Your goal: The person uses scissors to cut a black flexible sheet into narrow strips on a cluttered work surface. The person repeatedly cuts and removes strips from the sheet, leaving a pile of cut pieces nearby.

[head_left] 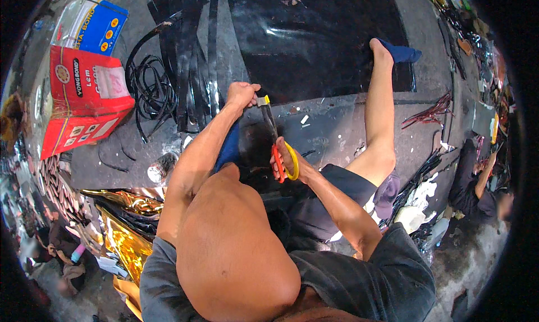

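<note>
My right hand [286, 160] is wrapped around the handles of a pair of scissors [293, 168], one red and one yellow. Their dark blades point up and to the left, toward my left hand [242, 95]. That hand is closed in a pinch, and what lies inside its fingers is hidden. A small pale-and-yellow piece [263, 100] shows between its fingertips and the scissor tips; I cannot tell which of them bears it. Just beyond both hands lies a large, glossy black sheet [325, 47], flat on the ground.
Long black strips [185, 58] and a coiled black cord [150, 89] lie left of the sheet. A red box [84, 97] and a blue-and-white box [98, 27] stand farther left. Gold foil [126, 243] lies lower left. At the right edge another person [477, 182] sits.
</note>
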The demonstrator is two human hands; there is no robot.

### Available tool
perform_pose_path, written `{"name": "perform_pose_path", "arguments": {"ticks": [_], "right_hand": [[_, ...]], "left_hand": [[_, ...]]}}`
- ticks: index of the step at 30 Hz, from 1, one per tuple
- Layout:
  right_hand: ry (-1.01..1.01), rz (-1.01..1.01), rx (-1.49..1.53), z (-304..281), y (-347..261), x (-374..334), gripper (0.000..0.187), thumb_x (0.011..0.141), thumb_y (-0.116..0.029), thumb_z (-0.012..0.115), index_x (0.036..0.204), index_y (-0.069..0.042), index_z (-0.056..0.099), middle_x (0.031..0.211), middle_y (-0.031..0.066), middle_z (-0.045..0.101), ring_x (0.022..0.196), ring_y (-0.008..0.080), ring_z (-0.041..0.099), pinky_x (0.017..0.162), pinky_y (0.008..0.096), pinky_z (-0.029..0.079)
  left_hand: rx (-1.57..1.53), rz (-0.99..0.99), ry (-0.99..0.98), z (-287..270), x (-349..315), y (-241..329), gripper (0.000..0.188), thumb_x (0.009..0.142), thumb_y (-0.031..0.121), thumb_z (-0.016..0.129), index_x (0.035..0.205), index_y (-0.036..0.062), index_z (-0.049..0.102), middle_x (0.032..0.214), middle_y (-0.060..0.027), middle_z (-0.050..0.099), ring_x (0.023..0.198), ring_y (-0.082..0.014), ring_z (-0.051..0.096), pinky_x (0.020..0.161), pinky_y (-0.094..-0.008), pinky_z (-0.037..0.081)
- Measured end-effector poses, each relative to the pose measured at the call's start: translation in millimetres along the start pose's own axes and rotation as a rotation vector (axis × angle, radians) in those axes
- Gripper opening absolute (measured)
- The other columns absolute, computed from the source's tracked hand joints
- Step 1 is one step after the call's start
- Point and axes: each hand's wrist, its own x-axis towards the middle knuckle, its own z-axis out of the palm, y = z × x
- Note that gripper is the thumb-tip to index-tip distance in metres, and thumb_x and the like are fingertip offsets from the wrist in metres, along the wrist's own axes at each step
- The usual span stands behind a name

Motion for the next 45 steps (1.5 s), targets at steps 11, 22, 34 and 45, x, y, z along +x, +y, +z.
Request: {"name": "perform_pose_path", "arguments": {"ticks": [11,22,34,45], "right_hand": [[0.14,-0.033,-0.053,-12.9,-17.8,19.8,0.084,0.078,-0.082,0.039,0.072,0.001,0.052,0.054,0.0077,0.049,0.043,0.0203,0.056,0.042,0.0331,0.048],[0.193,-0.086,-0.137,-8.8,-20.6,24.1,0.087,0.075,-0.084,0.041,0.074,0.002,0.054,0.054,0.0061,0.048,0.042,0.0179,0.054,0.041,0.0309,0.046],[0.226,-0.129,-0.137,-1.9,-24.8,30.2,0.084,0.077,-0.08,0.044,0.071,0.002,0.054,0.052,0.0065,0.047,0.039,0.0181,0.052,0.037,0.0316,0.044],[0.308,-0.096,-0.086,15.4,-53.7,23.1,0.076,0.081,-0.073,0.051,0.058,0.0,0.053,0.048,0.0066,0.046,0.038,0.0194,0.052,0.036,0.0343,0.043]], "left_hand": [[0.049,0.036,-0.045,9.7,-11.5,-10.6,0.034,0.087,0.041,0.066,0.08,0.0083,0.06,0.063,0.001,0.056,0.052,-0.0083,0.052,0.044,-0.0243,0.039],[-0.137,0.233,-0.229,10.1,-15.9,-48.7,0.014,0.091,0.02,0.059,0.083,0.0085,0.059,0.062,0.0051,0.051,0.052,-0.0049,0.045,0.047,-0.0226,0.035],[-0.113,0.316,-0.172,12.8,-22.7,-47.5,0.016,0.091,0.019,0.058,0.079,0.0079,0.058,0.06,0.0062,0.046,0.052,-0.004,0.042,0.047,-0.0231,0.031],[-0.201,0.131,-0.225,-2.5,-35.1,-16.8,0.02,0.09,0.021,0.059,0.073,0.0114,0.054,0.061,0.0054,0.048,0.05,-0.0056,0.043,0.045,-0.0224,0.031]]}}
